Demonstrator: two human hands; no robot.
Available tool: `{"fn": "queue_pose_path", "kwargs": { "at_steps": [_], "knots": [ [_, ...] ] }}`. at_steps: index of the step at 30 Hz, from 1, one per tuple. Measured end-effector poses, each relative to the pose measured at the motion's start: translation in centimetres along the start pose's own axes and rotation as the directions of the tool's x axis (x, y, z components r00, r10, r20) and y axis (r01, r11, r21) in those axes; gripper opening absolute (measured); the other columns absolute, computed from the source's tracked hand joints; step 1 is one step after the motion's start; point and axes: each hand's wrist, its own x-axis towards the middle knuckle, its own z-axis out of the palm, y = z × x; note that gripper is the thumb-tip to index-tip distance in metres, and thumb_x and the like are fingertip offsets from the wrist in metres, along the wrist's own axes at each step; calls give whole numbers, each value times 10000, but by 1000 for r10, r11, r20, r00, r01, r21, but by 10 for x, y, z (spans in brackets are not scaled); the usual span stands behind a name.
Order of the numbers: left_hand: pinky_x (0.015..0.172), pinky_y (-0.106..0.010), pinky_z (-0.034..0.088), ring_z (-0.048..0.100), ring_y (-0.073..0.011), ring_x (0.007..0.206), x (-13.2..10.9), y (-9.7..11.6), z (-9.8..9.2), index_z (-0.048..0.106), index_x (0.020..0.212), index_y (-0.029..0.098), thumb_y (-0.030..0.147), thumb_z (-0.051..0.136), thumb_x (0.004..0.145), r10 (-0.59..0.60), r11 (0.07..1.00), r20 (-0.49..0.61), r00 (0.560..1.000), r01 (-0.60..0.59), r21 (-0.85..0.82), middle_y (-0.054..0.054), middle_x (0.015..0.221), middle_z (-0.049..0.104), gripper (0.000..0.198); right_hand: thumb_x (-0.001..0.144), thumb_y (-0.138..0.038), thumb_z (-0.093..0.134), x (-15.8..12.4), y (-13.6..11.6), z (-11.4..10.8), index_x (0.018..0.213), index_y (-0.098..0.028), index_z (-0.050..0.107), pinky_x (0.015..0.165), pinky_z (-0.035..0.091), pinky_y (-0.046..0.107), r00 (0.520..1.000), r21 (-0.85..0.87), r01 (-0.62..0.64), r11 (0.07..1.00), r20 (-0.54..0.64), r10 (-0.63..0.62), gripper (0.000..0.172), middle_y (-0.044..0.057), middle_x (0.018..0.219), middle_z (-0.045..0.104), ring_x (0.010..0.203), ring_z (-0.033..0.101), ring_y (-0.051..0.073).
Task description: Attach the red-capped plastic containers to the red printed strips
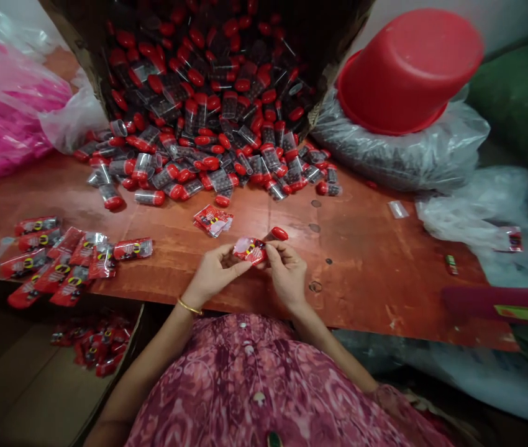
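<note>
Between both hands is a small red printed plastic sleeve (250, 250) with a clear patch at its left end. My left hand (215, 273) pinches its left and lower side. The fingers of my right hand (287, 270) close on its right end. Just past the right fingertips shows a red-capped clear tube (277, 234); I cannot tell whether those fingers touch it or it lies on the table. Beyond my left hand lies a small stack of flat red sleeves (213, 220). Farther left, several red-wrapped tubes (66, 264) are heaped at the table's front edge.
A tipped cardboard box (77, 46) spills many red-capped clear tubes (199, 143) onto the wooden table (376, 267). An upturned red bucket (413, 68) stands on a filled plastic bag (394, 149). Below the front edge, a carton (35, 385) holds red packets. Pink bagged goods (7, 112) sit left.
</note>
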Motion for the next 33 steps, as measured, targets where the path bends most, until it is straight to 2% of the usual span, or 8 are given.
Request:
{"fn": "queue_pose_path", "kwargs": {
  "at_steps": [4, 7, 12, 16, 19, 21, 25, 33],
  "knots": [
    [549, -238, 472, 579, -113, 518, -3, -14, 16, 686, 668, 127, 420, 777, 555, -108, 967, -200, 974, 57, -247, -26, 591, 677, 327, 785, -374, 581, -3, 5, 5, 781, -198, 602, 576, 490, 265, 1000, 4, 15, 1000, 24, -15, 177, -10, 679, 608, 574, 561, 118],
    [529, -190, 448, 556, -75, 498, 1, -13, 12, 672, 615, 123, 433, 812, 480, -153, 947, -300, 942, 53, -317, -4, 564, 666, 366, 843, -371, 512, 2, -1, -10, 882, -201, 594, 619, 483, 279, 982, -216, 187, 958, 61, -178, 193, 20, 780, 621, 648, 567, 133],
    [485, -162, 425, 557, -61, 473, 9, 1, -2, 658, 628, 120, 447, 840, 378, -296, 893, -248, 923, 175, -415, 10, 553, 661, 449, 777, -445, 589, 38, -25, -39, 1170, -156, 517, 728, 472, 369, 893, -760, 417, 499, 238, -383, 493, 140, 1081, 587, 867, 566, 232],
    [460, -156, 424, 555, -58, 441, 10, 8, -3, 642, 633, 122, 438, 847, 366, -352, 860, -201, 914, 231, -456, 13, 540, 654, 461, 818, -289, 510, 63, -27, -43, 973, -157, 614, 676, 452, 318, 891, -835, 450, 316, 394, -226, 229, 111, 894, 645, 811, 587, 225],
    [435, -154, 416, 554, -62, 424, 9, 8, -2, 635, 640, 124, 438, 847, 374, -374, 850, -201, 905, 248, -465, 10, 532, 650, 463, 758, -240, 544, 63, -22, -46, 759, -166, 613, 627, 442, 301, 925, -828, 379, 413, 334, -181, 101, 67, 717, 630, 685, 579, 192],
    [422, -151, 411, 554, -61, 421, 9, 7, -2, 629, 637, 121, 431, 844, 403, -393, 844, -207, 896, 263, -467, 9, 526, 643, 443, 728, -287, 586, 55, -21, -50, 736, -171, 592, 583, 452, 290, 960, -727, 279, 627, 204, -191, 116, 27, 660, 606, 602, 567, 161],
    [420, -156, 430, 552, -57, 427, 12, 8, 2, 627, 669, 118, 371, 826, 510, -454, 805, -198, 869, 305, -508, 12, 554, 642, 359, 721, -362, 640, 23, -26, -48, 795, -190, 549, 522, 500, 266, 992, -211, 112, 971, -28, -121, 208, -34, 662, 592, 513, 577, 112],
    [403, -167, 431, 548, -64, 419, 11, 13, 16, 617, 712, 134, 289, 762, 644, -504, 740, -190, 843, 307, -599, 21, 558, 628, 223, 735, -330, 669, -10, -13, -13, 835, -206, 542, 588, 541, 254, 979, 56, 172, 984, -119, -164, 204, -33, 746, 587, 588, 598, 96]
  ]
}}
